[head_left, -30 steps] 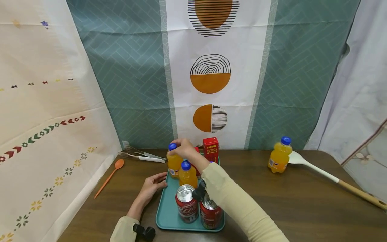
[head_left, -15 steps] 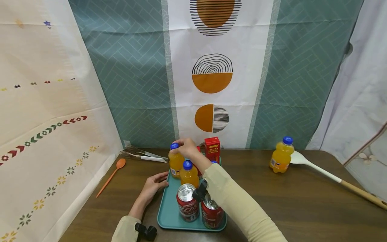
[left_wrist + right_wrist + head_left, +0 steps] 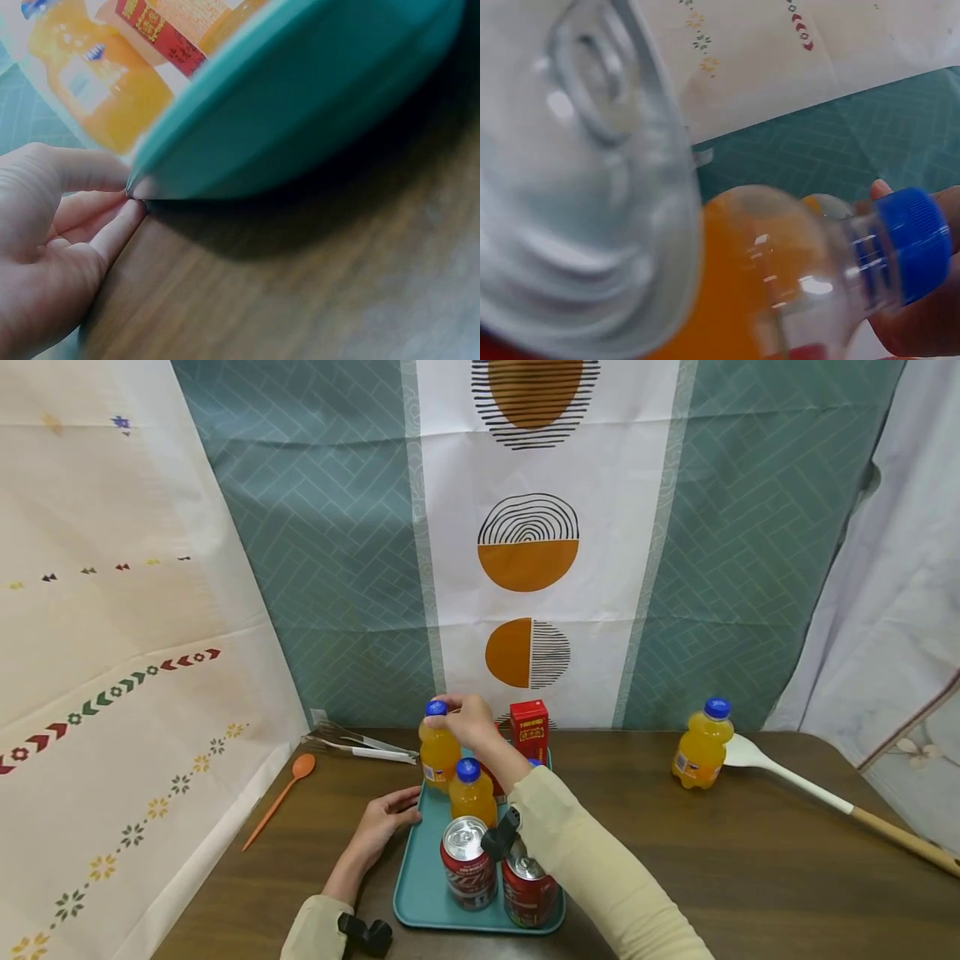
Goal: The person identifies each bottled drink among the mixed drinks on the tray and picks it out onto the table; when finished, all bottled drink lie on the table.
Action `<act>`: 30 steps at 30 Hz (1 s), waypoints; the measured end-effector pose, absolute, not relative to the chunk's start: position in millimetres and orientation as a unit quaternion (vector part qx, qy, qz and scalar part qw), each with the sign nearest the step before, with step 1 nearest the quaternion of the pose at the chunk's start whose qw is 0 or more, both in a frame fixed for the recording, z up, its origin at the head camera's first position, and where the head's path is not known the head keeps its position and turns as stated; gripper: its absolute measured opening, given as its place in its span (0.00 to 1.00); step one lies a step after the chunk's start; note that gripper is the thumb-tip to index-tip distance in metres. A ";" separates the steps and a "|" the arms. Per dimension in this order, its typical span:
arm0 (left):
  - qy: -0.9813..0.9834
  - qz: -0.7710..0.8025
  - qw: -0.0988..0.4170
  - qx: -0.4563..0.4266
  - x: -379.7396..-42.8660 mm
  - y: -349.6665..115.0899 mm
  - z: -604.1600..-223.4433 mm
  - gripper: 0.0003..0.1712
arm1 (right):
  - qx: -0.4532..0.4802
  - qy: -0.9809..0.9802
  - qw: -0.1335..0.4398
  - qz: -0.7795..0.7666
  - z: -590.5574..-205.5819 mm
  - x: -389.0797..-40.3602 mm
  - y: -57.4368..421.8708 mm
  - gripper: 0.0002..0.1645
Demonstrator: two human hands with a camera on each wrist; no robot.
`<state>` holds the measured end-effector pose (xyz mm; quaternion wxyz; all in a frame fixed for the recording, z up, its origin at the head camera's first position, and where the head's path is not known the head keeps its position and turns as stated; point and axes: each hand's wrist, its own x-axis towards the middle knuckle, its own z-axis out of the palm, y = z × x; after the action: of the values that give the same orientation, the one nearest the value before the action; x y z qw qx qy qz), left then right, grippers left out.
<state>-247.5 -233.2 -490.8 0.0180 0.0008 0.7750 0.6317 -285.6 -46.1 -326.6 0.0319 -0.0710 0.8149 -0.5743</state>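
My right hand [image 3: 472, 727] grips an orange soda bottle [image 3: 438, 758] near its blue cap, over the back left of the teal tray [image 3: 423, 893]. My left hand [image 3: 377, 825] pinches the tray's left rim between thumb and fingers, as the left wrist view shows close up. In front of the held bottle stands a second orange soda bottle [image 3: 472, 800], with two red soda cans [image 3: 469, 872] nearer the front. A red drink carton [image 3: 529, 728] rises at the tray's back right. Another blue cap [image 3: 534, 762] peeks out behind my right sleeve, its bottle hidden.
On the table's right stand an orange soda bottle [image 3: 701, 750] and a white utensil with a wooden handle [image 3: 802, 792]. Left of the tray lie an orange spoon [image 3: 302, 767] and white-handled tongs [image 3: 375, 752]. A patterned cloth [image 3: 360, 610] hangs right behind the table.
My right hand and the bottle in it have risen a little. The left hand keeps its hold on the tray rim. The whole head view has shifted slightly.
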 end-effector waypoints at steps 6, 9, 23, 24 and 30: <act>0.772 0.636 0.018 0.002 -248.1 -232.2 -491.8 0.26 | -0.086 0.800 0.005 -0.594 -307.9 -281.1 -43.4 0.23; 0.768 0.640 0.019 0.001 -248.0 -232.0 -491.4 0.27 | -0.088 0.787 -0.004 -0.611 -297.8 -278.9 -42.1 0.23; 0.765 0.644 0.016 -0.003 -247.9 -233.4 -492.0 0.26 | -0.094 0.771 -0.048 -0.629 -241.2 -269.2 -19.6 0.25; 0.765 0.644 0.016 -0.002 -247.8 -233.2 -492.2 0.26 | -0.094 0.771 -0.049 -0.628 -237.4 -268.5 -16.5 0.25; 0.762 0.647 0.018 0.003 -248.2 -233.3 -492.0 0.27 | -0.103 0.767 -0.062 -0.630 -215.2 -264.7 4.5 0.25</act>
<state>-248.2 -233.3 -492.0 0.0175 0.0029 0.7622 0.6470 -264.7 4.5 -215.2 -0.0620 -0.1033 0.7672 -0.6299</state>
